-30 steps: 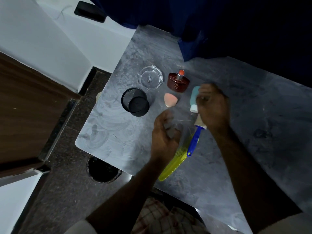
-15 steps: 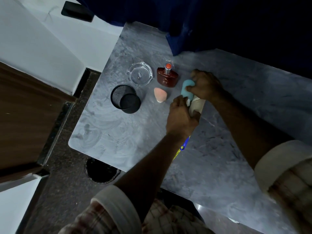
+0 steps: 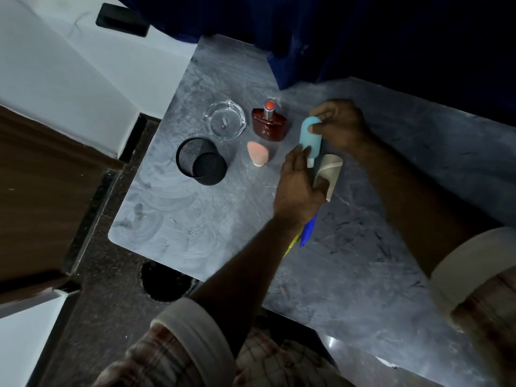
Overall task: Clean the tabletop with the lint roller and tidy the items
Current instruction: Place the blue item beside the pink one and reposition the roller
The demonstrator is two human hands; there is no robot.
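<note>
The person wears a checked shirt (image 3: pixel 265 361) of beige cloth with thin dark and reddish lines. Both sleeves are rolled up above the elbow, and each roll shows a plain cream-coloured cuff: the left cuff (image 3: pixel 195 328) is a wide folded band, and the right cuff (image 3: pixel 472 263) looks the same. The forearms and both hands are bare.

- I count one black mesh cup (image 3: pixel 201 161), left side of the tabletop (image 3: pixel 195 224).
- One clear glass ashtray (image 3: pixel 225 120), just beyond it.
- One dark red perfume bottle (image 3: pixel 269 124).
- One peach makeup sponge (image 3: pixel 257 153).
- One teal squeeze bottle (image 3: pixel 309 138).
- One lint roller (image 3: pixel 329 174), blue handle.
- One yellow item (image 3: pixel 290 245), mostly hidden; can't tell what it is.
- Two hands: left hand (image 3: pixel 297 185), right hand (image 3: pixel 340 124).
</note>
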